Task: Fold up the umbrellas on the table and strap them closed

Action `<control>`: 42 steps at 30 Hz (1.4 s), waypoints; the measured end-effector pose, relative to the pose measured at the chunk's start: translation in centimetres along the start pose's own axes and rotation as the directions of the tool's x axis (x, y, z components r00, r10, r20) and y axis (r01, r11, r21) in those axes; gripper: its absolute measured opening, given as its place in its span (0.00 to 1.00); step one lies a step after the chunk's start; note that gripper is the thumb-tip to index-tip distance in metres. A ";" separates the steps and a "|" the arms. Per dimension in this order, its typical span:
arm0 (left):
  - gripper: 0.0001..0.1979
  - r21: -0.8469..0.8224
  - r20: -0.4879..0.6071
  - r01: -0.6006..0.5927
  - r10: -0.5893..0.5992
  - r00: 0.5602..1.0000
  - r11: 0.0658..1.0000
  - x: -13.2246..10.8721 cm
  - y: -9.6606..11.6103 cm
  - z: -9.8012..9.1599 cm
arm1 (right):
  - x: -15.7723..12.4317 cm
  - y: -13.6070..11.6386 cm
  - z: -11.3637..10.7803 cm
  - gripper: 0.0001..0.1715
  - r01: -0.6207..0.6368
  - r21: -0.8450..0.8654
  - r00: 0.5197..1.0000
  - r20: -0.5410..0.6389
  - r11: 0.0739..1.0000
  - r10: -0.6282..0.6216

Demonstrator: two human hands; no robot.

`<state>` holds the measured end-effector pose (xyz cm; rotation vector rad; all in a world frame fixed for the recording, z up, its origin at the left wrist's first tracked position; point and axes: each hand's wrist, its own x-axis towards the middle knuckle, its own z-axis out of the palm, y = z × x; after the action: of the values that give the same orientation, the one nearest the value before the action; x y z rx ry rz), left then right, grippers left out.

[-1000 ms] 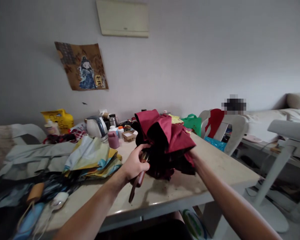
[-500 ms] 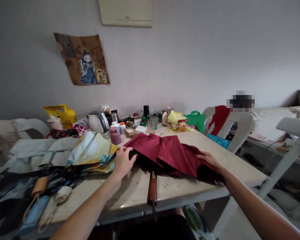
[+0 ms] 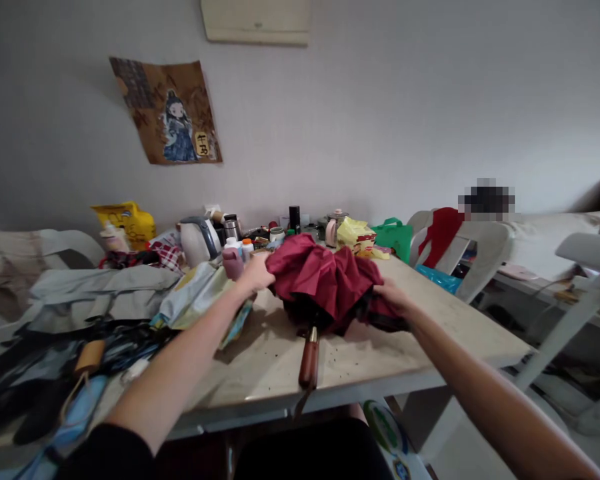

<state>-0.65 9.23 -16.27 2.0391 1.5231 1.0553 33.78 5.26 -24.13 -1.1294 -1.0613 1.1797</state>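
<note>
Set at the centre of the frame, on the pale table (image 3: pixel 465 330): a red umbrella (image 3: pixel 325 277), half gathered, with cloth bunched in loose folds and a brown handle (image 3: pixel 309 364) pointing toward the bottom edge. Held at the left rim of the cloth by the left hand (image 3: pixel 257 273), with fingers curled nearly closed; pinched at the right rim by the right hand (image 3: pixel 395 298), with thumb and fingers drawn almost together on a fold. Hard to make out how tightly, being partly hidden by the cloth.

For good handling, most likely: take only the rim, draw both sides evenly, and go gently so as not to bend any rib inside. Ease each fold free of its neighbours rather than crushing several at once. Leave the handle in line with the middle of the bunch. Work clear of the patterned cloth (image 3: pixel 185 300) at left of centre, and of the purple jug (image 3: pixel 233 265) just beside the left hand, perhaps easy to knock.
</note>
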 end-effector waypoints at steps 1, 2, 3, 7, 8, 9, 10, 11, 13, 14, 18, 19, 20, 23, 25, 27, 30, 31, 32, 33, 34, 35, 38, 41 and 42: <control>0.27 0.051 -0.018 -0.017 0.018 1.000 0.999 0.6 -0.3 -2.3 | 0.2 -1.0 -2.0 0.18 0.030 -0.070 0.999 -0.034 0.997 -0.032; 0.29 0.095 -0.030 -0.028 0.031 0.999 0.995 0.9 -0.9 -4.3 | 0.3 -2.0 -4.0 0.20 0.117 -0.257 0.986 -0.089 0.959 -0.144; 0.30 0.188 -0.022 -0.051 0.056 0.998 0.981 0.9 -1.6 -5.7 | 0.4 -2.6 -5.8 0.23 0.153 -0.430 0.966 -0.125 0.890 -0.226; 0.20 0.645 0.123 -0.105 0.032 0.992 0.757 -0.9 -4.4 -6.5 | 0.2 -2.2 -9.4 0.26 0.159 -0.654 0.966 -0.052 0.740 -0.253; 0.18 0.686 0.130 -0.096 0.009 0.992 0.721 -1.6 -4.8 -5.8 | 0.1 -1.6 -9.4 0.26 0.153 -0.657 0.974 -0.024 0.739 -0.223; 0.17 0.715 0.116 -0.079 -0.006 0.993 0.694 -2.3 -5.1 -5.0 | 0.0 -0.9 -9.1 0.25 0.135 -0.658 0.980 -0.021 0.741 -0.197; 0.18 0.734 0.099 -0.069 -0.005 0.995 0.675 -3.0 -5.2 -4.2 | -0.1 -0.3 -8.8 0.23 0.107 -0.661 0.984 -0.038 0.742 -0.177; 0.19 0.742 0.100 -0.079 0.007 0.995 0.666 -3.6 -5.2 -3.4 | -0.3 0.3 -8.4 0.22 0.078 -0.668 0.985 -0.061 0.740 -0.159; 0.21 0.662 0.167 -0.136 0.032 0.985 0.737 -4.7 -4.7 -2.2 | -0.8 1.0 -7.7 0.18 0.025 -0.656 0.989 -0.092 0.754 -0.113; 0.22 0.567 0.215 -0.167 0.051 0.975 0.806 -5.2 -4.3 -1.6 | -1.2 1.1 -7.5 0.17 0.010 -0.622 0.993 -0.085 0.783 -0.081; 0.31 0.057 0.353 -0.148 0.119 0.928 0.987 -8.6 -2.6 1.5 | -3.1 0.9 -5.8 0.23 -0.061 -0.296 0.998 0.001 0.953 0.064; 0.34 -0.052 0.398 -0.064 0.080 0.914 0.997 -9.6 -2.1 2.8 | -3.6 0.9 -5.0 0.24 -0.073 -0.221 0.997 0.014 0.973 0.078; 0.37 -0.153 0.459 0.057 0.020 0.888 0.986 -10.5 -1.6 4.2 | -4.0 1.0 -4.2 0.25 -0.083 -0.165 0.995 0.035 0.983 0.090; 0.49 -0.436 0.528 0.395 -0.126 0.840 0.809 -12.4 0.2 8.5 | -4.8 1.7 -1.1 0.27 -0.139 -0.119 0.973 0.170 0.983 0.158; 0.42 -0.569 0.506 0.546 -0.260 0.822 0.615 -12.5 1.4 10.8 | -5.0 2.3 0.9 0.29 -0.183 -0.165 0.933 0.282 0.969 0.224; 0.27 -0.626 0.546 0.632 -0.321 0.774 0.458 -11.9 2.4 12.3 | -5.0 2.8 2.5 0.30 -0.188 -0.195 0.911 0.333 0.963 0.245; 0.09 -0.617 0.642 0.701 -0.287 0.711 0.357 -11.0 3.6 13.3 | -4.8 3.2 4.3 0.29 -0.174 -0.146 0.915 0.342 0.974 0.215; 0.08 -0.619 0.649 0.704 -0.277 0.708 0.347 -10.8 3.9 13.4 | -4.8 3.2 4.8 0.28 -0.175 -0.120 0.918 0.338 0.977 0.206; 0.08 -0.629 0.648 0.701 -0.271 0.712 0.336 -10.6 4.2 13.4 | -4.9 3.2 5.2 0.27 -0.175 -0.098 0.923 0.330 0.980 0.198; 0.08 -0.643 0.638 0.690 -0.265 0.723 0.332 -10.5 4.5 13.3 | -5.1 3.0 5.5 0.27 -0.169 -0.079 0.931 0.314 0.982 0.186; 0.08 -0.662 0.620 0.671 -0.259 0.741 0.335 -10.5 4.7 13.1 | -5.3 2.8 5.6 0.28 -0.154 -0.060 0.945 0.283 0.986 0.165; 0.08 -0.679 0.599 0.651 -0.257 0.759 0.340 -10.5 4.9 12.8 | -5.6 2.5 5.5 0.28 -0.129 -0.041 0.963 0.233 0.991 0.135; 0.13 -0.732 0.510 0.554 -0.221 0.831 0.396 -10.7 5.0 11.3 | -6.4 1.9 4.0 0.30 -0.013 0.009 1.000 -0.010 1.000 0.013; 0.19 -0.803 0.373 0.346 -0.042 0.927 0.486 -10.6 4.9 9.9 | -6.8 1.6 1.4 0.34 0.047 0.017 0.980 -0.196 0.999 -0.043; 0.19 -0.812 0.326 0.265 0.027 0.945 0.520 -10.5 4.9 9.7 | -6.8 1.6 0.7 0.35 0.051 0.006 0.977 -0.207 0.999 -0.048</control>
<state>8.44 -0.98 -22.66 1.2615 0.6999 1.0631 32.21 -1.34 -25.81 -1.1828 -0.9161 1.0037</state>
